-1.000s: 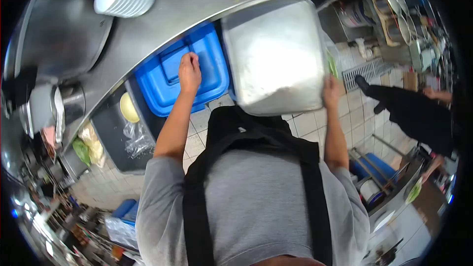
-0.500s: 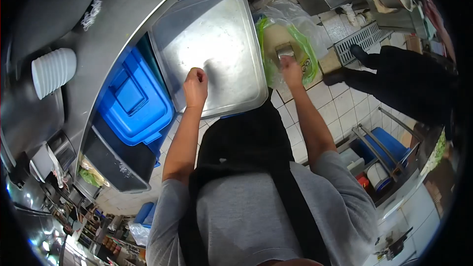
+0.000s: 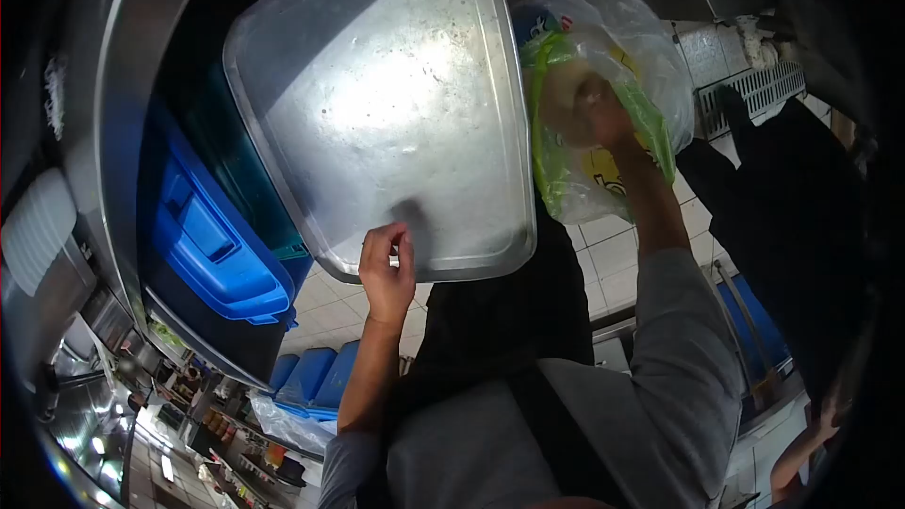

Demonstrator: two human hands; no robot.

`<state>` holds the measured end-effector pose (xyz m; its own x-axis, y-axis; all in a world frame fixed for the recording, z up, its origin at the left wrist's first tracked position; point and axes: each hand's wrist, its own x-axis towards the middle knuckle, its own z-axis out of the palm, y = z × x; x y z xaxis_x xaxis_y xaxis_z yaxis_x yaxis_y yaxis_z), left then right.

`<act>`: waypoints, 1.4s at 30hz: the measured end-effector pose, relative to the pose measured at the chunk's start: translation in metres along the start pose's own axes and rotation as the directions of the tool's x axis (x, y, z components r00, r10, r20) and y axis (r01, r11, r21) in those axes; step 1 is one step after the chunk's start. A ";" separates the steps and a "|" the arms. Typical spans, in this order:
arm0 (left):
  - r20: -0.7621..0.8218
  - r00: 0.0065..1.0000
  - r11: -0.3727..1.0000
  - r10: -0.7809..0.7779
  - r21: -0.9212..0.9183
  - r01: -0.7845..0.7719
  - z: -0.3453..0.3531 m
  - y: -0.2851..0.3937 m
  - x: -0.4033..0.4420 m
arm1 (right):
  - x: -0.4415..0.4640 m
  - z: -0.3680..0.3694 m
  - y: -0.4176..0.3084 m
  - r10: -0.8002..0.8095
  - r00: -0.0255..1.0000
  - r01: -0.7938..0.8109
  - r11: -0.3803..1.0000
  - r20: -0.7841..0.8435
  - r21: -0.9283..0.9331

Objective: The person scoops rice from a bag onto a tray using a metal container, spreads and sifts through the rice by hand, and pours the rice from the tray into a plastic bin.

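The plastic bag (image 3: 655, 42) could tip if the right hand (image 3: 603, 115), its grip too blurred to tell, snags it; whether the curled left hand (image 3: 386, 269) pinches anything is unclear.

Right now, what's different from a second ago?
The right hand left the edge of the rectangular silver metal lid and reached into the clear, green-edged plastic bag; blur hides its grip. The left hand went from above the rectangular blue plastic lid to above the silver one. The silver lid still lies between blue lid and bag.

Blurred right hand (image 3: 601, 115), top-cropped metal tray (image 3: 386, 123)
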<state>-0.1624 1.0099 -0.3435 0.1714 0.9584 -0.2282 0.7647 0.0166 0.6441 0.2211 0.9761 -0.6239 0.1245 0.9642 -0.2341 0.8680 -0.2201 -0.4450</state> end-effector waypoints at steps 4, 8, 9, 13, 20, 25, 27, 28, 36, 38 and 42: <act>0.007 1.000 0.999 -0.016 -0.033 0.016 -0.007 -0.003 -0.006 | -0.004 0.005 -0.023 0.509 0.860 -0.464 0.809 -0.036 0.360; 0.007 1.000 0.998 -0.010 -0.064 0.010 -0.012 -0.010 -0.007 | -0.009 0.035 -0.025 0.889 0.411 -0.542 0.060 0.202 0.838; 0.012 1.000 0.997 0.001 -0.073 0.000 -0.015 -0.011 -0.006 | -0.009 0.030 -0.026 0.899 0.361 -0.617 0.030 0.249 0.787; 0.018 1.000 0.998 0.001 -0.064 0.001 -0.030 -0.014 -0.010 | -0.009 0.012 -0.040 0.766 0.634 -0.771 0.613 0.112 0.174; 0.046 0.992 0.988 -0.115 -0.096 0.119 -0.036 -0.023 -0.031 | 0.030 0.031 -0.086 0.951 0.302 -0.909 0.308 -0.066 0.280; 0.084 0.992 0.991 -0.097 -0.084 0.104 -0.032 -0.010 -0.035 | 0.067 0.063 -0.051 0.880 0.398 -0.859 0.257 0.261 0.444; 0.084 0.985 0.983 -0.148 -0.098 0.156 -0.031 -0.006 -0.036 | 0.062 0.074 -0.042 0.793 0.497 -0.530 -0.045 0.353 0.847; 0.087 0.985 0.983 -0.152 -0.089 0.160 -0.031 -0.008 -0.038 | 0.057 0.075 -0.037 0.759 0.537 -0.383 -0.170 0.369 0.908; 0.028 0.970 0.960 -0.241 -0.140 0.243 -0.025 -0.021 -0.070 | 0.013 0.038 0.004 0.615 0.637 -0.453 -0.190 0.465 0.871; 0.015 0.960 0.944 -0.279 -0.179 0.277 -0.025 -0.026 -0.085 | 0.002 0.024 0.006 0.595 0.640 -0.484 -0.180 0.487 0.856; 0.063 0.907 0.841 -0.416 -0.353 0.410 -0.028 -0.033 -0.110 | -0.025 -0.014 -0.008 0.615 0.657 -0.494 -0.084 0.435 0.865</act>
<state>-0.2239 0.9119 -0.3190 -0.1235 0.8446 -0.5209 0.4938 0.5076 0.7060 0.2182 0.9559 -0.6025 0.4068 0.4340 -0.8038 -0.5502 -0.5860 -0.5948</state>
